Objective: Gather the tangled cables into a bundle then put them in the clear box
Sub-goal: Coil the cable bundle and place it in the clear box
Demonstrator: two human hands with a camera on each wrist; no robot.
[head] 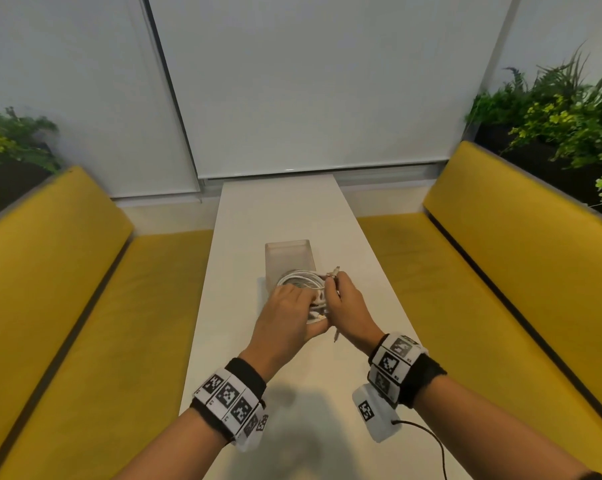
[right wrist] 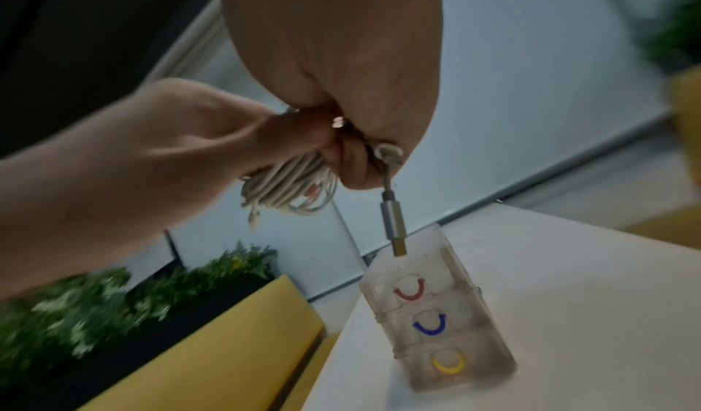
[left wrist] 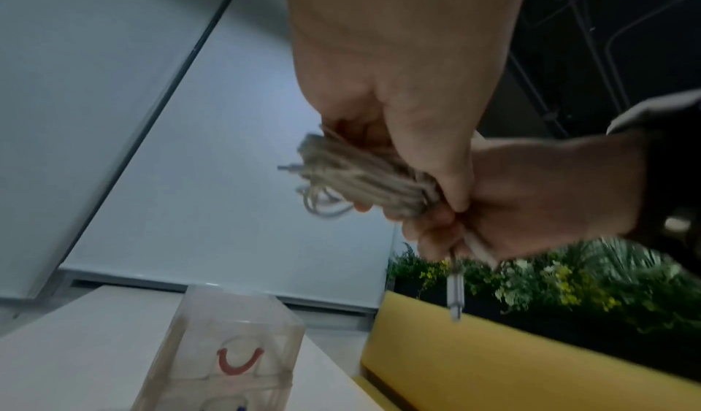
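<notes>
A bundle of white cables point(head: 301, 280) point(left wrist: 356, 180) point(right wrist: 292, 185) is held above the white table point(head: 362, 271), just in front of the clear box point(head: 289, 258) point(left wrist: 227, 354) point(right wrist: 436, 318). My left hand point(head: 285, 317) point(left wrist: 390, 87) grips the coil around its near side. My right hand point(head: 344, 299) point(right wrist: 341, 72) pinches the coil's right side, where a metal plug point(right wrist: 394, 222) point(left wrist: 454, 291) hangs down. The box stands upright, with red, blue and yellow arc marks on its wall.
Yellow benches point(head: 67, 289) point(head: 517, 271) flank the narrow table on both sides. Planters with green foliage point(head: 562, 116) point(head: 8, 136) sit behind the bench backs. A black wire point(head: 431, 441) trails from the right wrist device.
</notes>
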